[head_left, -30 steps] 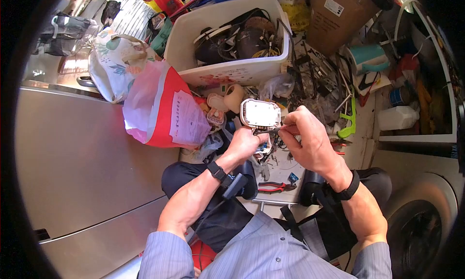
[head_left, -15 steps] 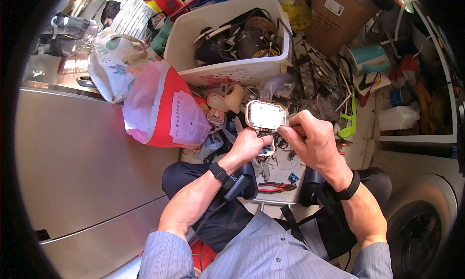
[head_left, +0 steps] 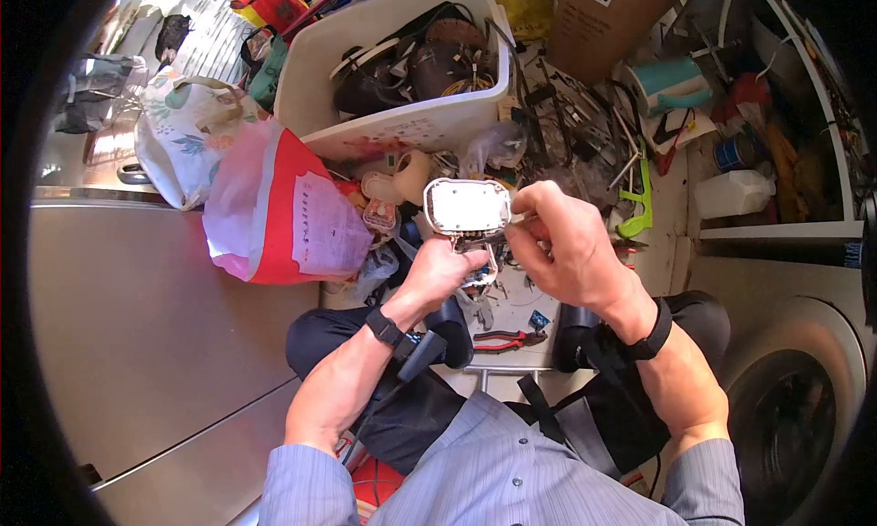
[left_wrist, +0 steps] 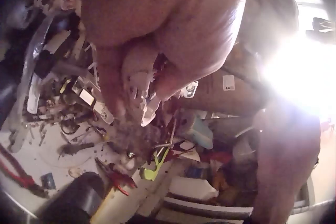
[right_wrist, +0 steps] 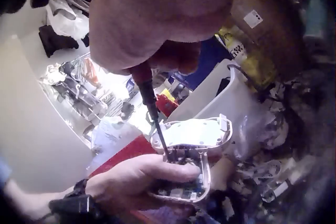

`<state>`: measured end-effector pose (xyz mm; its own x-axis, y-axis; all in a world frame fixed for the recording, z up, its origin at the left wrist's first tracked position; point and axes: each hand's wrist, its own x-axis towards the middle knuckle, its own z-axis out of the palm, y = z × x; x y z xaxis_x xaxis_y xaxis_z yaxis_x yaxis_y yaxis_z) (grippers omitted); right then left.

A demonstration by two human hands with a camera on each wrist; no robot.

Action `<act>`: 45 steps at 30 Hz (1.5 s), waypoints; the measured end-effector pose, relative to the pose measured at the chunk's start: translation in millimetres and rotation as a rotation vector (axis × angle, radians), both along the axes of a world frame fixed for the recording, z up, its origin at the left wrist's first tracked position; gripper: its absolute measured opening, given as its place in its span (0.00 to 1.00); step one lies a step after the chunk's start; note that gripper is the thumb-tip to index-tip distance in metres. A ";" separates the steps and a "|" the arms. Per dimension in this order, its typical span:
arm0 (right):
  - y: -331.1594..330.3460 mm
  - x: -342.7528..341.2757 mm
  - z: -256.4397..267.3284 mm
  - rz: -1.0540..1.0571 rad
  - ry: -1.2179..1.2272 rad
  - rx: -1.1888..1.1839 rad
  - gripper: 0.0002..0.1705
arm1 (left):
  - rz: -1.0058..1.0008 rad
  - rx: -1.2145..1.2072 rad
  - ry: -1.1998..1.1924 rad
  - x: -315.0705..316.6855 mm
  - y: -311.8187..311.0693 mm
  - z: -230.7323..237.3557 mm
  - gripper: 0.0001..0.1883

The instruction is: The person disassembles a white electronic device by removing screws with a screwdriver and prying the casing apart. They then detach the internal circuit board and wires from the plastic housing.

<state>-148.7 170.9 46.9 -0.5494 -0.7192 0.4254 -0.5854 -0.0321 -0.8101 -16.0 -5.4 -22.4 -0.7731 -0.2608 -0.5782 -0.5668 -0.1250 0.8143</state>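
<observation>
The opened white case (head_left: 468,206) is held at the centre of the head view, its upper rim below the white bin (head_left: 411,122). Floor (head_left: 525,293) shows between the legs, around red-handled pliers (head_left: 510,341). The left hand (head_left: 437,275) grips the case (thumb across the circuit board (right_wrist: 181,191)). The right hand (head_left: 571,247), reaching in from the right, grips a screwdriver (right_wrist: 157,124) slanting down to it.

In bright light, pale floor (head_left: 519,299) lies between a silvery panel (head_left: 174,316) and white shelving (head_left: 786,231) beyond 1 round-doored appliance (head_left: 797,389).
</observation>
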 end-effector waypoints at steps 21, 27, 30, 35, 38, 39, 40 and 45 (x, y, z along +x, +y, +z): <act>-1.1 -9.1 -2.3 -0.039 -0.052 -0.004 0.06 | 0.003 0.030 0.025 -2.0 1.9 8.9 0.17; 1.0 -8.7 2.2 0.016 -0.227 0.001 0.09 | -0.017 -0.012 0.069 -2.7 2.4 7.9 0.19; -2.0 -3.9 1.7 -0.049 -0.133 -0.013 0.10 | 0.008 0.014 0.116 -2.1 -0.3 1.4 0.21; -1.3 0.8 2.8 0.035 -0.138 -0.068 0.17 | 0.001 0.005 0.074 -5.4 0.3 18.4 0.22; -1.5 2.3 4.1 -0.014 -0.194 -0.007 0.17 | -0.022 -0.024 0.067 -5.0 2.6 12.6 0.22; -2.6 1.8 4.2 -0.052 -0.174 -0.019 0.16 | -0.024 -0.023 0.085 -4.7 2.0 9.3 0.22; -2.9 0.6 3.9 -0.050 -0.172 -0.020 0.16 | -0.022 -0.025 0.086 -4.5 0.1 6.5 0.22; 0.0 -7.8 3.3 0.059 -0.176 -0.042 0.13 | -0.036 -0.081 0.128 -2.9 -0.9 1.1 0.23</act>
<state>-156.5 171.0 50.1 -0.5752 -0.7360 0.3571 -0.4310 -0.0983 -0.8970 -18.9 -6.3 -21.2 -0.8489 -0.2728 -0.4526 -0.4608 -0.0374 0.8867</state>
